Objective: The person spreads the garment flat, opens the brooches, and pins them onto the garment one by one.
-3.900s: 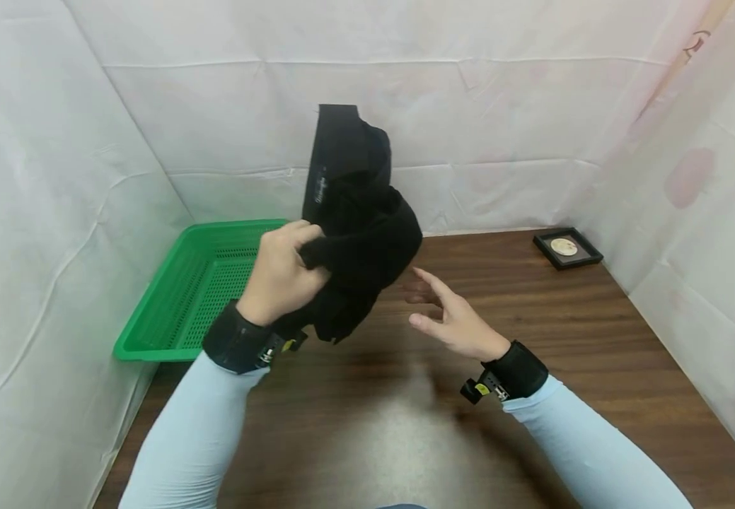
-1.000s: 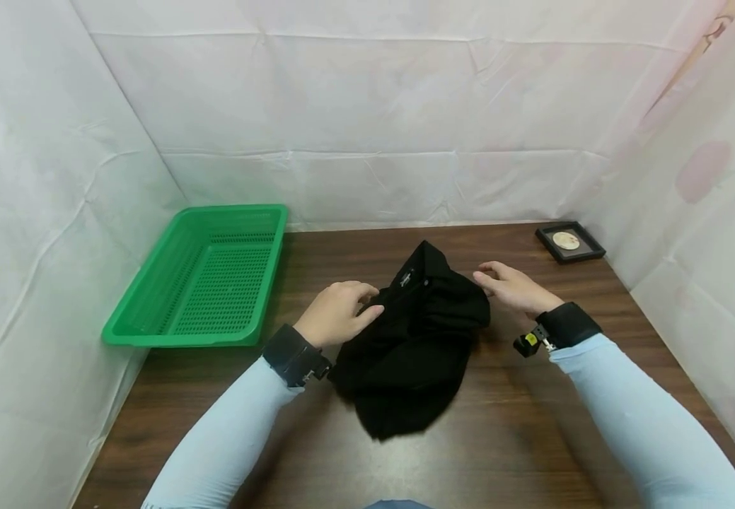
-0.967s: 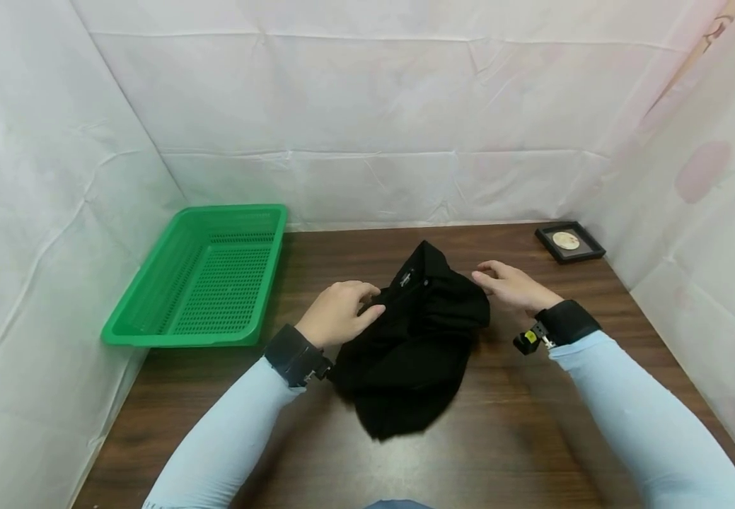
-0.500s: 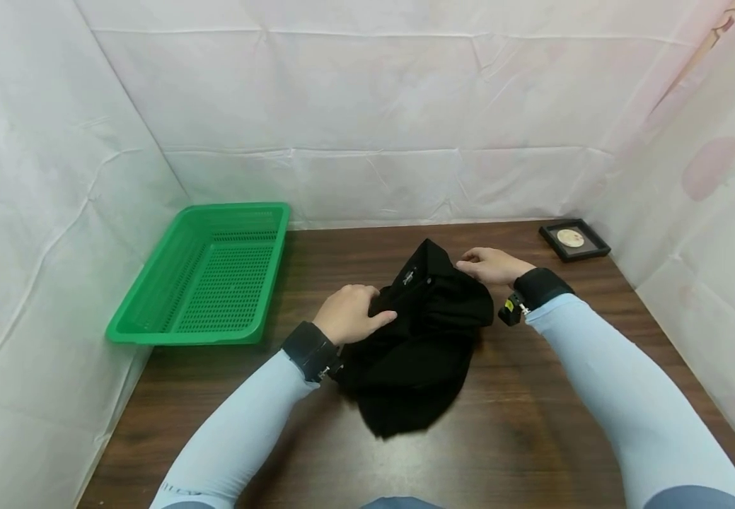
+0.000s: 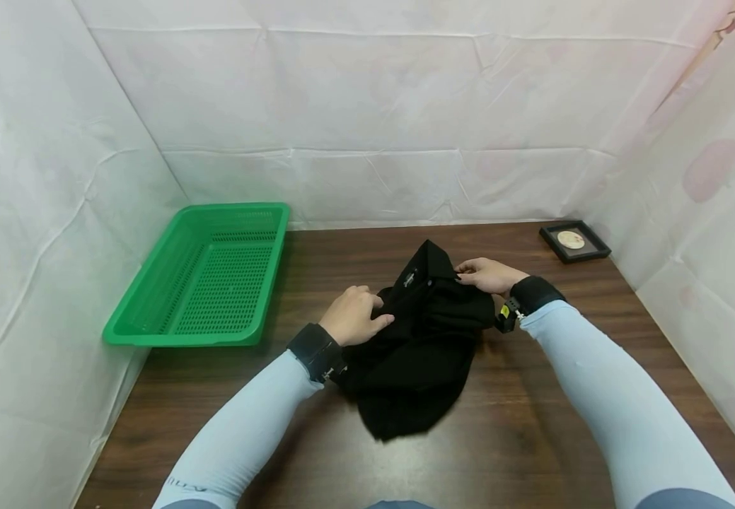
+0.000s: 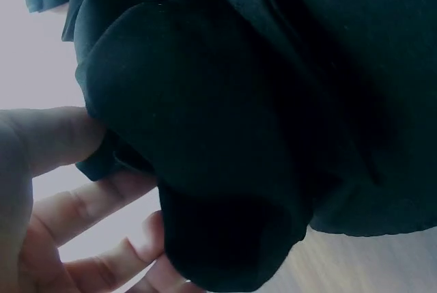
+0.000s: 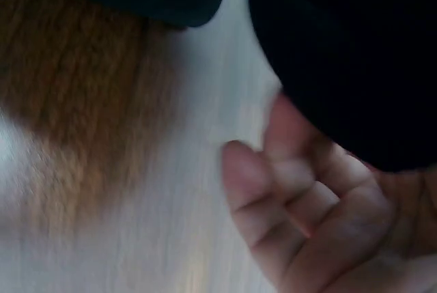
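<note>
A crumpled black garment (image 5: 412,360) lies on the table, its flat band with small white lettering pointing away from me. My left hand (image 5: 353,316) is at its left edge; in the left wrist view the thumb (image 6: 68,136) and forefinger are on either side of a fold of the cloth (image 6: 198,115). At the upper right edge, my right hand (image 5: 489,274) pinches the fabric beside the band. Dark cloth (image 7: 355,54) hides its thumb in the right wrist view, where other fingers (image 7: 246,177) show curled below.
A green perforated plastic basket (image 5: 259,283) stands at the left of the brown wooden table (image 5: 533,410). A small black square frame with a round pale disc (image 5: 571,240) lies at the back right. White sheeting (image 5: 367,92) encloses the back and both sides.
Earlier the left hand held the garment up in the air; now it lies on the table. Over the last second, the right hand has moved left onto its edge, and the left hand slightly right.
</note>
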Action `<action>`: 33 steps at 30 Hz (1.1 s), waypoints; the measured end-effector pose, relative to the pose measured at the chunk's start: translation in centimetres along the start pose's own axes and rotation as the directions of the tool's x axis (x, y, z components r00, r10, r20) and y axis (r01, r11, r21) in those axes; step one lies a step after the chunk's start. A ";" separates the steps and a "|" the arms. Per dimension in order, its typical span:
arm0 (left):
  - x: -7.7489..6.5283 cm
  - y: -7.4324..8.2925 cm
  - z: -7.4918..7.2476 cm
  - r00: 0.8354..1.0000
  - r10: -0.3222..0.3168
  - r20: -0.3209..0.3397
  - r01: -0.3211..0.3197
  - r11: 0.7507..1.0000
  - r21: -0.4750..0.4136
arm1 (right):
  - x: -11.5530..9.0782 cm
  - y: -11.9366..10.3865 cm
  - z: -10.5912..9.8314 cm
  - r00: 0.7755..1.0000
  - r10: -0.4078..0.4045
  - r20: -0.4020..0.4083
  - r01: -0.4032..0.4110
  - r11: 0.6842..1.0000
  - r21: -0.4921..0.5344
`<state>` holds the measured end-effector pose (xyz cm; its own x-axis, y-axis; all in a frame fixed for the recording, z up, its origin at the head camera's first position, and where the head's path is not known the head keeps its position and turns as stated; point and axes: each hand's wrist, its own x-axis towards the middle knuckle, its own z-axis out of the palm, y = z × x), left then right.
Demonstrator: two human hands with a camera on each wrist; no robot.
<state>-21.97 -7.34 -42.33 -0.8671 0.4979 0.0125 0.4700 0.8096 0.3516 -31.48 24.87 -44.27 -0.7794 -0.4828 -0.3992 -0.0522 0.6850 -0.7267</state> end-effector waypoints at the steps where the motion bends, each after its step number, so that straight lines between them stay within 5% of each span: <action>1: 0.0 0.0 0.0 1.000 0.005 -0.011 -0.005 1.000 -0.002 | 0.0 0.0 0.1 1.000 -0.003 -0.011 0.003 1.000 0.001; 11: -0.3 -0.1 -1.3 0.992 -0.010 -0.125 0.013 1.000 0.025 | -0.6 -0.8 0.0 0.993 -0.031 -0.110 0.032 0.999 0.004; 17: -0.3 -0.5 -3.4 0.981 -0.005 -0.193 0.012 0.999 0.038 | -1.6 -2.0 -0.8 0.990 -0.061 -0.131 0.066 0.997 0.031; 27: 0.0 -1.2 -7.1 0.963 -0.035 -0.268 0.046 0.998 0.037 | -3.6 -3.8 -2.5 0.978 -0.113 -0.173 0.106 0.993 -0.048; 33: 0.1 -1.5 -9.4 0.955 -0.004 -0.297 0.013 1.000 0.026 | -4.8 -5.1 -3.5 0.964 -0.135 -0.227 0.114 0.988 -0.102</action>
<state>-24.26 -11.40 -34.09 -0.8790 0.3799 0.2882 0.4632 0.8236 0.3272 -29.63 25.63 -36.66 -0.8866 -0.4340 -0.1601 -0.2040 0.6774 -0.7068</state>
